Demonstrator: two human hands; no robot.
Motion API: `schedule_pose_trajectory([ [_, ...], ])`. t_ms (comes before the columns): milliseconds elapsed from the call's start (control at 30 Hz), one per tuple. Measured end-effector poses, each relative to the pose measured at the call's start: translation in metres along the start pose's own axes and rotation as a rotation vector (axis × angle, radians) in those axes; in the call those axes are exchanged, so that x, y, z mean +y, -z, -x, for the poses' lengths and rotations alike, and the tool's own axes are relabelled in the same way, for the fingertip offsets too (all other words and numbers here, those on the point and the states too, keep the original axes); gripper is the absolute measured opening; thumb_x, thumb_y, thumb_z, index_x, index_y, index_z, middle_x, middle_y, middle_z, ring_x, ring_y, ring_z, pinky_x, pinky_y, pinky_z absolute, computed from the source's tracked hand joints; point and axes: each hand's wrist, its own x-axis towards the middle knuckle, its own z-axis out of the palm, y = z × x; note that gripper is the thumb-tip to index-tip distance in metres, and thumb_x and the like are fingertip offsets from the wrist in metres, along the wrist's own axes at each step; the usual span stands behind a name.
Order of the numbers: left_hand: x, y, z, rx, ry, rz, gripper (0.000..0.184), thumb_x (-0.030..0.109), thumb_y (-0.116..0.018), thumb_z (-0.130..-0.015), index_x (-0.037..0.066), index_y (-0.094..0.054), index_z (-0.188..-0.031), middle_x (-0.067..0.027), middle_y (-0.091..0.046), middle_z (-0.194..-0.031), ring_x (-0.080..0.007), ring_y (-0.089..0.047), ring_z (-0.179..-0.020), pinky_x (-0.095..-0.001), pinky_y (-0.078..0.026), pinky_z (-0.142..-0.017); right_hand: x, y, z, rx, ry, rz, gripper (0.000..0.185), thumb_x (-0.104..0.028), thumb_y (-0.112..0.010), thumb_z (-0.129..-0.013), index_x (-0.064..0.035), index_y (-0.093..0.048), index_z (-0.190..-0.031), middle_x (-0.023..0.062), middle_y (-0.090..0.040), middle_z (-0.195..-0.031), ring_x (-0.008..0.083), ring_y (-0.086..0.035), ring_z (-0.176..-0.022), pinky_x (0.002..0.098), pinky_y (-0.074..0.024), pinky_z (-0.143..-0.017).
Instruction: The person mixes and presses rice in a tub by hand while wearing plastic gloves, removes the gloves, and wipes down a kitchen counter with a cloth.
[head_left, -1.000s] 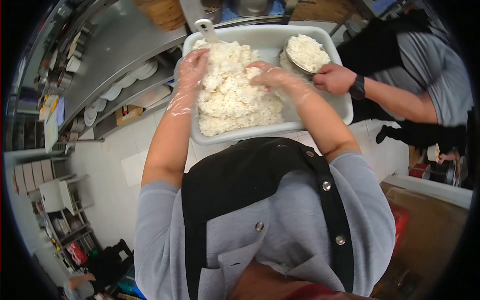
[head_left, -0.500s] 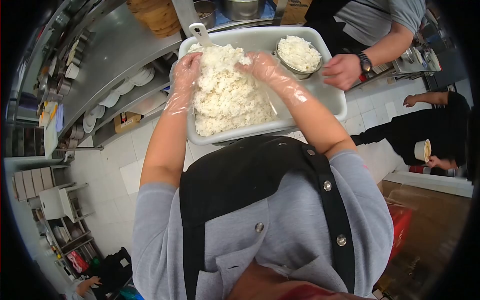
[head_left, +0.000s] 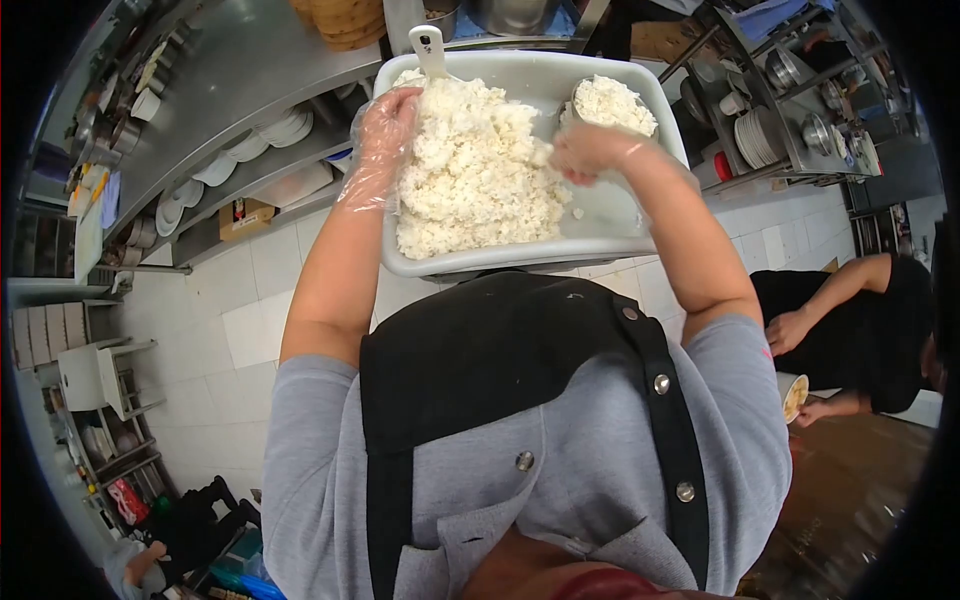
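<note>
A large mound of cooked white rice point(head_left: 480, 170) fills the left part of a white plastic tub point(head_left: 618, 243). My left hand point(head_left: 385, 130), in a clear plastic glove, rests at the mound's left edge by the tub's rim, fingers bent loosely against the rice. A white-handled rice paddle point(head_left: 428, 50) sticks up from the far left corner of the rice. My right hand point(head_left: 597, 152), also gloved, is blurred over the tub's right side, just in front of a bowl heaped with rice point(head_left: 612, 104). Its fingers point down and left, and their grip is unclear.
Bamboo steamers point(head_left: 340, 22) stand on a steel counter point(head_left: 240, 70) at the back left, with stacked white plates point(head_left: 285, 130) below. A rack of dishes point(head_left: 760, 135) is at the right. A person in black point(head_left: 845, 330) holds a white tub point(head_left: 793, 395) there.
My right hand has moved right, from the rice mound to beside the bowl. The rice now spreads lower and wider. The person behind the tub's right side has left view; the one in black came nearer.
</note>
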Motion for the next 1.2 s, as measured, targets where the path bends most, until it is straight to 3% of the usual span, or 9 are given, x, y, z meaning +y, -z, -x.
schedule_pose_trajectory([
  [133,-0.001,-0.001,-0.002,0.031,0.007,0.013,0.018,0.016,-0.061,-0.088,0.009,-0.070,-0.102,-0.0048,-0.069,-0.089,-0.0114,-0.061,-0.080,-0.0263,-0.047,-0.077,0.054,-0.031,0.022,-0.089,-0.280,0.374,0.028,-0.027,-0.053,-0.081,-0.0038,-0.067,-0.089,0.0124,-0.068,-0.079,0.0239,-0.065,-0.073,0.0395,-0.0501,-0.065],
  [200,-0.008,-0.002,-0.007,-0.003,0.000,0.048,0.018,0.016,-0.060,-0.088,0.010,-0.070,-0.102,-0.0052,-0.069,-0.089,-0.0116,-0.061,-0.080,-0.0264,-0.048,-0.077,0.194,-0.077,-0.025,0.112,-0.233,0.098,0.032,-0.032,-0.059,-0.080,-0.0039,-0.068,-0.092,0.0110,-0.069,-0.090,0.0243,-0.065,-0.082,0.0371,-0.0509,-0.070],
  [333,-0.019,-0.005,-0.011,0.000,0.031,0.028,0.018,0.017,-0.060,-0.089,0.010,-0.070,-0.102,-0.0058,-0.069,-0.089,-0.0122,-0.061,-0.080,-0.0267,-0.048,-0.077,0.153,-0.082,-0.020,-0.033,-0.091,0.205,0.047,-0.031,-0.060,-0.074,0.0021,-0.062,-0.107,0.0182,-0.068,-0.095,0.0304,-0.066,-0.073,0.0383,-0.0523,-0.069],
  [400,-0.016,-0.004,-0.012,0.002,0.047,-0.008,0.018,0.017,-0.060,-0.089,0.011,-0.070,-0.102,-0.0061,-0.069,-0.088,-0.0126,-0.061,-0.081,-0.0271,-0.048,-0.077,0.084,-0.082,-0.013,0.038,-0.306,0.185,0.075,-0.031,-0.065,-0.071,0.0042,-0.040,-0.133,0.0200,-0.066,-0.094,0.0295,-0.067,-0.074,0.0375,-0.0533,-0.068],
  [467,-0.020,-0.004,-0.014,0.003,0.022,0.005,0.018,0.017,-0.060,-0.089,0.011,-0.070,-0.102,-0.0061,-0.069,-0.089,-0.0128,-0.062,-0.081,-0.0273,-0.048,-0.078,0.055,-0.085,-0.032,-0.069,-0.303,-0.363,0.095,-0.019,-0.068,-0.072,0.0040,-0.011,-0.144,0.0206,-0.063,-0.096,0.0281,-0.067,-0.075,0.0365,-0.0552,-0.065],
  [633,-0.019,-0.003,-0.013,0.000,0.061,0.016,0.017,0.016,-0.060,-0.088,0.010,-0.070,-0.101,-0.0061,-0.069,-0.089,-0.0131,-0.062,-0.081,-0.0273,-0.048,-0.078,0.016,-0.083,-0.061,-0.014,-0.252,-0.546,0.099,-0.005,-0.065,-0.072,0.0015,0.000,-0.147,0.0253,-0.059,-0.110,0.0263,-0.065,-0.088,0.0327,-0.0569,-0.063],
  [867,-0.003,-0.007,-0.006,0.041,0.011,0.021,0.017,0.015,-0.059,-0.088,0.008,-0.070,-0.100,-0.0060,-0.069,-0.086,-0.0129,-0.062,-0.080,-0.0277,-0.048,-0.076,0.022,-0.099,-0.042,-0.082,0.052,-0.790,0.092,-0.005,-0.065,-0.072,0.0018,-0.011,-0.146,0.0235,-0.057,-0.118,0.0286,-0.059,-0.106,0.0342,-0.0549,-0.077],
  [1033,-0.002,-0.007,-0.008,0.031,0.064,-0.017,0.018,0.015,-0.059,-0.087,0.010,-0.070,-0.100,-0.0071,-0.069,-0.086,-0.0143,-0.063,-0.079,-0.0285,-0.048,-0.077,-0.048,-0.085,0.003,0.141,0.103,-0.034,0.080,-0.007,-0.068,-0.073,0.0026,-0.026,-0.141,0.0250,-0.047,-0.126,0.0321,-0.056,-0.105,0.0333,-0.0511,-0.083],
  [1200,-0.015,-0.010,-0.008,0.021,0.031,0.058,0.019,0.016,-0.058,-0.088,0.011,-0.070,-0.102,-0.0083,-0.068,-0.093,-0.0179,-0.064,-0.087,-0.0296,-0.048,-0.081,-0.071,-0.092,-0.010,0.345,0.245,-0.268,0.077,-0.015,-0.071,-0.076,-0.0014,-0.030,-0.140,0.0292,-0.042,-0.127,0.0391,-0.058,-0.100,0.0401,-0.0495,-0.084],
])
